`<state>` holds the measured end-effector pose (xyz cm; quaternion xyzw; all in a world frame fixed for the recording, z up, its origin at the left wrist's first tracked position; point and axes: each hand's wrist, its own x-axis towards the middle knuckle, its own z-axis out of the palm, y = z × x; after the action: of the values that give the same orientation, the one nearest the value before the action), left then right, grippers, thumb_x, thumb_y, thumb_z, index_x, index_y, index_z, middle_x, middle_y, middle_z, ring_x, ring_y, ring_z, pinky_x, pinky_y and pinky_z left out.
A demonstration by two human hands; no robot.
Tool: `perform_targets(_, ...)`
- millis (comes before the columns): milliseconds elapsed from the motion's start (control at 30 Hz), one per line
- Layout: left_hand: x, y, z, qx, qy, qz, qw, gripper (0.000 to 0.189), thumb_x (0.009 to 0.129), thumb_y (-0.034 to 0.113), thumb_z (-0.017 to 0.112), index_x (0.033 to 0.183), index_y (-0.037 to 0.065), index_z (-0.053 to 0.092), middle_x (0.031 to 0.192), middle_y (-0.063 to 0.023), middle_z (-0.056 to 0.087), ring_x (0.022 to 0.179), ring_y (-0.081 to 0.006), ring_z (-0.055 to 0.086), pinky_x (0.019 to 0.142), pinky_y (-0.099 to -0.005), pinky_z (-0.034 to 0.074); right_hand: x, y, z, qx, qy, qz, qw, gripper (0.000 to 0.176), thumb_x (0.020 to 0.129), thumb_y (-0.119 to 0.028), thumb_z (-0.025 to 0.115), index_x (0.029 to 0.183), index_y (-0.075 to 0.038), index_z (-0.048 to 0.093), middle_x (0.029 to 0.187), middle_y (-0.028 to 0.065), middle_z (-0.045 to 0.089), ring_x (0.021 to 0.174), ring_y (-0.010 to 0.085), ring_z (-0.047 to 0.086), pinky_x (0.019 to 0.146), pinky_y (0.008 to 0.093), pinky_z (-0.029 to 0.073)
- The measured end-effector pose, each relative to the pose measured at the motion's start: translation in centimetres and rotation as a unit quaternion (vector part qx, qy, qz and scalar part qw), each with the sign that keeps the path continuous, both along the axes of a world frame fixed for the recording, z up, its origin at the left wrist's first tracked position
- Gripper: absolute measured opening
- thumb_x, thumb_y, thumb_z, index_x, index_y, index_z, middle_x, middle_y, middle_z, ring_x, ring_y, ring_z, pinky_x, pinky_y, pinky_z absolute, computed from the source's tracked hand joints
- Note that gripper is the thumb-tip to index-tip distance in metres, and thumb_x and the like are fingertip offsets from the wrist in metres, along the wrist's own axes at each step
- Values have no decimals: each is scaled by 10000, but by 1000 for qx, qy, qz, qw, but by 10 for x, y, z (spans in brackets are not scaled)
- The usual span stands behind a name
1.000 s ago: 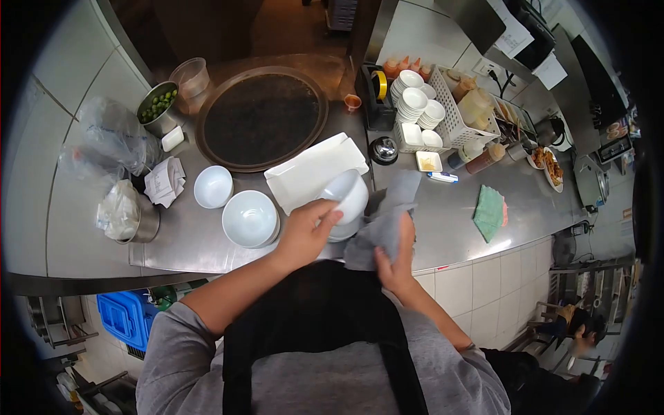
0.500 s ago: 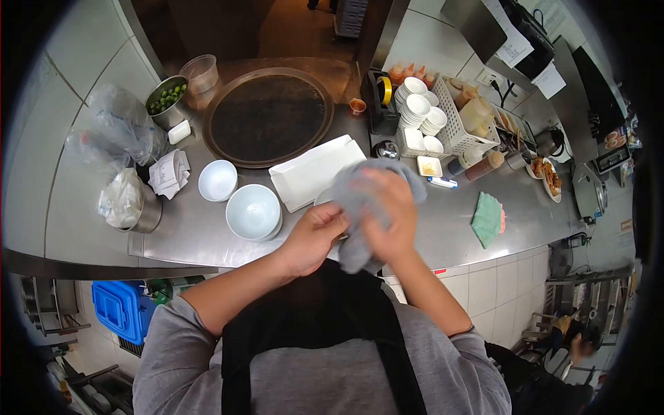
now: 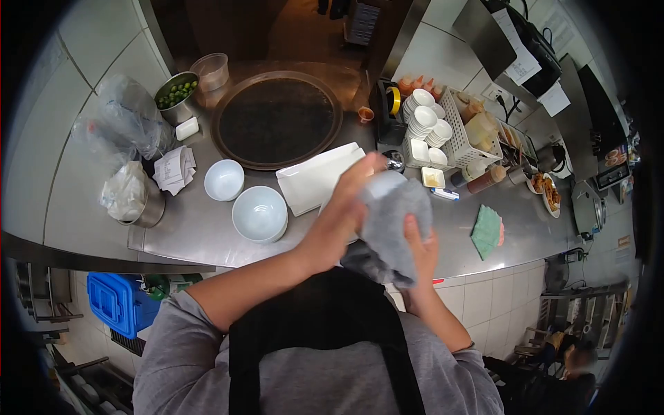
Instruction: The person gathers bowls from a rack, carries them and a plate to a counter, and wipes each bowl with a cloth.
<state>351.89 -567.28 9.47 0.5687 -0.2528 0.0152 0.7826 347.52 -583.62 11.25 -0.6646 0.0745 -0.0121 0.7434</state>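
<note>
A: How are the two hands at this moment?

B: The right hand (image 3: 423,247) is closed on a gray cloth (image 3: 398,225), with its thumb pressed over the fabric. The left hand (image 3: 332,228) is blurred at the fingers, at the near side of the white bowl (image 3: 382,183). I cannot tell whether it grips the bowl firmly.

A: And where is this bowl exactly?

B: It is between the two hands, partly covered by the cloth, so only a part of it shows. Its support below is hidden from me.

A: Then what could go wrong, in your opinion?

B: The smooth bowl could slip, if the left fingers hold it too lightly while the cloth pulls on it. Also the loose lower end of the cloth could catch on something near the body.

A: Is there something close which it could strike?

B: Yes. The long white dish (image 3: 299,192) lies just beside the left hand, so a dropped bowl could chip its edge. The metal bell (image 3: 395,161) is just beyond, and a wide swing could knock it.

A: And farther out?

B: To the left, a larger bowl (image 3: 259,214) and a smaller bowl (image 3: 224,180) stand upright on the tabletop (image 3: 187,241). A careless left elbow could push them.
</note>
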Motion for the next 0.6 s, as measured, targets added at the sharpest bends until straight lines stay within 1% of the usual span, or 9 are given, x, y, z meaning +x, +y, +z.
perform_targets(33, 3, 5, 9, 195, -146, 71, 967, 776, 919, 627, 459, 1449, 69, 363, 1454, -110, 358, 1339, -218, 350, 1102, -368, 260, -5, 9, 12, 77, 63, 19, 995, 307, 961, -190, 583, 1203, -3, 555, 1087, 99, 627, 976, 126, 593, 840, 260, 465)
perform_targets(200, 3, 1, 16, 6, 49, 17, 999, 654, 960, 603, 383, 1365, 98, 475, 1401, -107, 406, 1311, -221, 383, 1082, -366, 303, 4, 16, -36, -220, -247, 64, 942, 358, 807, -182, 741, 1088, -12, 597, 1113, 133, 618, 1005, 233, 613, 843, 325, 479)
perform_targets(267, 1, 10, 46, -79, 357, -73, 928, 570, 1003, 556, 294, 1382, 162, 456, 1363, -90, 439, 1239, -211, 449, 1052, -383, 355, 32, -5, -44, -506, -457, 199, 704, 479, 660, -158, 787, 1077, -24, 594, 1131, 157, 609, 1000, 322, 617, 832, 383, 495)
perform_targets(300, 1, 10, 52, -131, 435, -86, 887, 532, 1027, 519, 217, 1391, 208, 448, 1339, -67, 468, 1162, -194, 509, 1007, -394, 407, 40, -15, -34, -544, -449, 238, 668, 522, 574, -142, 780, 1058, -43, 612, 1134, 152, 610, 1005, 340, 614, 804, 434, 505)
perform_targets(400, 2, 25, 41, -92, 369, -114, 918, 541, 1021, 534, 232, 1382, 201, 460, 1339, -84, 477, 1161, -216, 519, 1009, -394, 399, 33, -9, -29, -461, -458, 220, 727, 479, 608, -104, 775, 1057, -54, 614, 1145, 158, 601, 1002, 333, 614, 796, 429, 505)
perform_targets(433, 6, 31, 17, 59, 219, -83, 970, 505, 1034, 448, 254, 1361, 136, 481, 1381, -129, 446, 1258, -248, 455, 1053, -391, 345, 18, -7, -33, -339, -339, 237, 845, 454, 644, -80, 759, 1069, -38, 604, 1140, 175, 587, 991, 346, 608, 816, 413, 499)
perform_targets(467, 4, 29, 14, 59, 220, -82, 970, 505, 1034, 448, 254, 1361, 136, 481, 1381, -129, 446, 1258, -248, 455, 1053, -391, 345, 11, 6, -26, -338, -339, 238, 845, 454, 644, -80, 759, 1069, -38, 604, 1140, 175, 587, 991, 346, 608, 816, 413, 499)
perform_targets(533, 1, 21, 11, 197, -140, 173, 955, 480, 1016, 360, 280, 1324, 60, 493, 1349, -139, 463, 1250, -246, 453, 1068, -370, 317, -2, 34, -9, -231, -156, 73, 957, 415, 680, -69, 734, 1068, -18, 597, 1130, 195, 577, 991, 372, 601, 838, 406, 491)
perform_targets(600, 3, 19, 12, 109, -121, 141, 976, 368, 989, 285, 389, 1230, 72, 568, 1234, -86, 536, 1096, -157, 517, 980, -304, 382, 1, 28, -32, -124, -209, 137, 960, 438, 642, -57, 739, 1056, -16, 602, 1116, 182, 577, 975, 355, 605, 832, 413, 490)
